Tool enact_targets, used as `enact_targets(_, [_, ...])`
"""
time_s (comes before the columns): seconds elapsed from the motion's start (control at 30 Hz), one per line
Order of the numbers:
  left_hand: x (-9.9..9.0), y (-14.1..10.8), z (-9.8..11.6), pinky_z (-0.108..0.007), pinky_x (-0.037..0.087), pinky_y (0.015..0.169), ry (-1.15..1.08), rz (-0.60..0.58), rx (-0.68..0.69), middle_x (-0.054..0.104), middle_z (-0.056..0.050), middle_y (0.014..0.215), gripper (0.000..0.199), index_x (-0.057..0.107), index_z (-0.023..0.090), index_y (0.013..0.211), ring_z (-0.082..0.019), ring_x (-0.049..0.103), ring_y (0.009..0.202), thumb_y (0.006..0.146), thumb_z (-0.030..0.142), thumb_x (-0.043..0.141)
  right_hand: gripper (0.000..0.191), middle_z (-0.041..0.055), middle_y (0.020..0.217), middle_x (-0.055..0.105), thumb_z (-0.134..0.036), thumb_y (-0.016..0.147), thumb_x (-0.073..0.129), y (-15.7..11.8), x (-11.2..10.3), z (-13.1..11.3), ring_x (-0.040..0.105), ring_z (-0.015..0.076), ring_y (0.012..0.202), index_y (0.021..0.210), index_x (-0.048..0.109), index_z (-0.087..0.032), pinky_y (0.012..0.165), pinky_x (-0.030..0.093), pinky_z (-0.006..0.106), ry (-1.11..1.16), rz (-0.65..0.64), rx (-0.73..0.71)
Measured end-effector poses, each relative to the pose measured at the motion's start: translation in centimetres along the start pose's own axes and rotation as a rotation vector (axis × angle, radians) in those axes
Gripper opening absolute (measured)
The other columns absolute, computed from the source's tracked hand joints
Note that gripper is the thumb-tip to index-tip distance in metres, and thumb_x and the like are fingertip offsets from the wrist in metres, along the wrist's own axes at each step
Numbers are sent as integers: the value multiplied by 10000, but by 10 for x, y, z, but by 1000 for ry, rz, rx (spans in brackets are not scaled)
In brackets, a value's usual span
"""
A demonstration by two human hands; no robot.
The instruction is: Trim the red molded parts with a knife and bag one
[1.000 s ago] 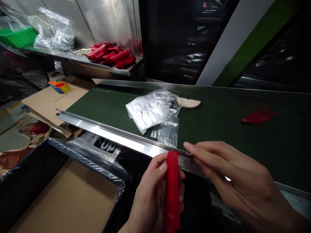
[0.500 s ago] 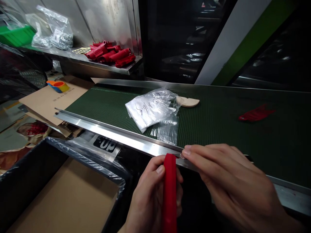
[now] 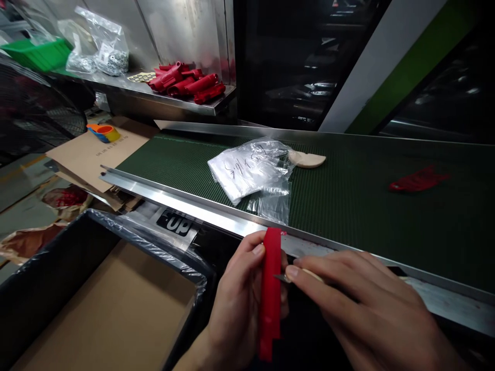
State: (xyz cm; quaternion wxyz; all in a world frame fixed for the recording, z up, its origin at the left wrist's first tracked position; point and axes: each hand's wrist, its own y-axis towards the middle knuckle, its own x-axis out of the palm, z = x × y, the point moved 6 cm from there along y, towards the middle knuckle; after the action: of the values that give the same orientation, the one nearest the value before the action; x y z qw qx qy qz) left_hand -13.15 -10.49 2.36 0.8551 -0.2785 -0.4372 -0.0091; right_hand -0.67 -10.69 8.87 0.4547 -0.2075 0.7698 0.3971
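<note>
My left hand [image 3: 236, 296] is closed round a long red plastic part [image 3: 272, 296], held nearly upright in front of the conveyor's metal edge. A stepped notch shows at the part's lower end. My right hand [image 3: 359, 293] pinches a small knife [image 3: 283, 278]. Its short pointed blade lies against the right edge of the red part, about midway along, and a bit of pale handle shows between the fingers. The rest of the handle is hidden in the hand.
On the green conveyor belt [image 3: 174, 154] lie plastic bags [image 3: 247, 170], a pale half-round piece [image 3: 309, 159] and a red part [image 3: 419, 180]. A lined box [image 3: 147, 242] stands at lower left. Several red parts [image 3: 185, 82] are heaped on a metal shelf. Cardboard [image 3: 116, 154] bears a tape roll [image 3: 106, 133].
My right hand has moved down along the red part, and the knife blade now shows at its edge. The red part is higher, its lower end in view. The view has shifted slightly left.
</note>
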Motion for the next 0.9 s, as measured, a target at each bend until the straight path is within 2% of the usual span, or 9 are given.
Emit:
enact_targets(0.07, [1, 1, 6, -166, 436, 484, 8, -12, 46, 564, -22, 799, 170, 524, 188, 1072, -86, 502, 555, 945, 283, 465, 383, 44, 1161, 661, -126, 902, 521, -5, 4, -7, 556, 187, 953, 1264, 622, -201, 784, 394, 339, -38, -39, -34])
enact_targets(0.17, [5, 4, 14, -161, 413, 484, 11, -52, 113, 564, -27, 803, 141, 513, 188, 1048, -83, 492, 553, 947, 261, 448, 324, 39, 1142, 676, -166, 939, 489, -12, 7, -19, 562, 195, 924, 1213, 657, -208, 776, 398, 347, -75, -21, -56])
enact_targets(0.3, [8, 8, 18, -156, 390, 436, -20, -65, 100, 543, -16, 824, 136, 502, 217, 1058, -79, 455, 533, 952, 286, 454, 323, 24, 1113, 689, -114, 912, 519, -19, 4, -30, 573, 179, 870, 1183, 663, -214, 750, 421, 337, -79, 25, -84])
enact_targets(0.47, [10, 0, 16, -165, 409, 475, 1, -89, 86, 537, -19, 877, 175, 498, 225, 1094, -80, 473, 583, 951, 324, 485, 449, 90, 1210, 627, -19, 867, 521, -15, -16, -10, 584, 215, 1064, 1282, 595, -173, 820, 469, 348, -24, 82, 17])
enact_targets(0.57, [9, -11, 12, -169, 424, 485, 113, -121, 108, 518, 7, 864, 246, 522, 230, 1089, -68, 469, 580, 880, 313, 623, 453, 102, 1200, 631, 3, 858, 538, -7, -26, 1, 589, 217, 1071, 1275, 597, -165, 816, 462, 356, -61, 129, 59])
enact_targets(0.7, [7, -22, 6, -148, 396, 464, 240, -175, 128, 470, 43, 786, 327, 528, 250, 1068, -36, 421, 524, 814, 308, 726, 448, 84, 1234, 620, -15, 886, 524, 1, -23, 2, 563, 207, 1076, 1293, 583, -193, 831, 434, 361, -114, 126, 78])
enact_targets(0.9, [6, -23, 2, -138, 394, 460, 244, -205, 96, 471, 45, 762, 384, 514, 263, 1090, -24, 411, 507, 805, 377, 743, 479, 69, 1274, 601, -19, 878, 532, 3, -18, -1, 543, 200, 1105, 1315, 572, -211, 858, 436, 351, -112, 100, 80])
